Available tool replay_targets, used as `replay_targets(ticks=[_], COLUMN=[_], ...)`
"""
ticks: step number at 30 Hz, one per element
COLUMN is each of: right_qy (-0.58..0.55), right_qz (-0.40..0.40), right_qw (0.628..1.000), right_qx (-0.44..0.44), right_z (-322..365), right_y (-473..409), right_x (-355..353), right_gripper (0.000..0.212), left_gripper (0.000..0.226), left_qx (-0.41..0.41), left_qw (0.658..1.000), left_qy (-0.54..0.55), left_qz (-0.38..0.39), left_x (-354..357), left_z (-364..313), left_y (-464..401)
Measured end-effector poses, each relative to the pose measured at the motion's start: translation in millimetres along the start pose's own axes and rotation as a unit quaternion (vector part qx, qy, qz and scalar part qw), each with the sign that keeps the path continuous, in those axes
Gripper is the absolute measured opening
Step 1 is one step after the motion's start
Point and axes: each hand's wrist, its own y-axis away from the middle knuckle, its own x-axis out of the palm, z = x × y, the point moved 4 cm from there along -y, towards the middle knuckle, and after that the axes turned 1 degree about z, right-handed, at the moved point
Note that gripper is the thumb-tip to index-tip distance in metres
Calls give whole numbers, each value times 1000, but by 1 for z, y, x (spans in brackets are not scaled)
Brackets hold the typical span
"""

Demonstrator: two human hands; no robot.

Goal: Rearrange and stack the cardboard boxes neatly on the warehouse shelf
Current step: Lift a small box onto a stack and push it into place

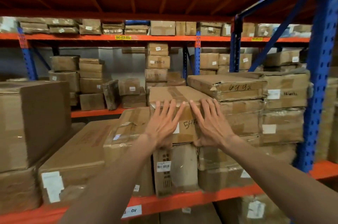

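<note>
A taped cardboard box [173, 95] with handwritten digits on its front sits on top of an upright box with a barcode label [175, 169], in the middle of the shelf. My left hand [162, 125] and my right hand [210, 125] lie flat against its front face, fingers spread and fingertips at its top edge. Neither hand wraps around anything. A worn stack of flat boxes [237, 92] stands right beside it on the right, slightly higher. A long flat box [76, 154] lies to the left.
The orange shelf beam [182, 200] runs along the front edge below the boxes. A blue upright [318, 77] stands at the right. A big box [33, 117] fills the left. Another rack behind holds several more boxes.
</note>
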Motion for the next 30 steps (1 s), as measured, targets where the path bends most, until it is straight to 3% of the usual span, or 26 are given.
replay_targets(ticks=[3,7,14,30], right_qy=[-16,-13,-26,-50], right_qz=[-22,-23,-32,-32], right_qw=[1000,1000,996,996], right_qx=[-9,-12,-79,-62], right_z=[4,3,-12,-9], right_y=[-1,0,-7,-26], right_x=[6,8,10,39], right_gripper=[146,145,142,146], left_gripper=[117,144,160,147], left_qx=[-18,-13,-73,-104], left_qw=[1000,999,991,989], left_qy=[2,24,108,104], left_qz=[-26,22,-19,-14], left_x=[6,5,10,27], left_z=[3,4,9,4], left_y=[5,6,-2,-14])
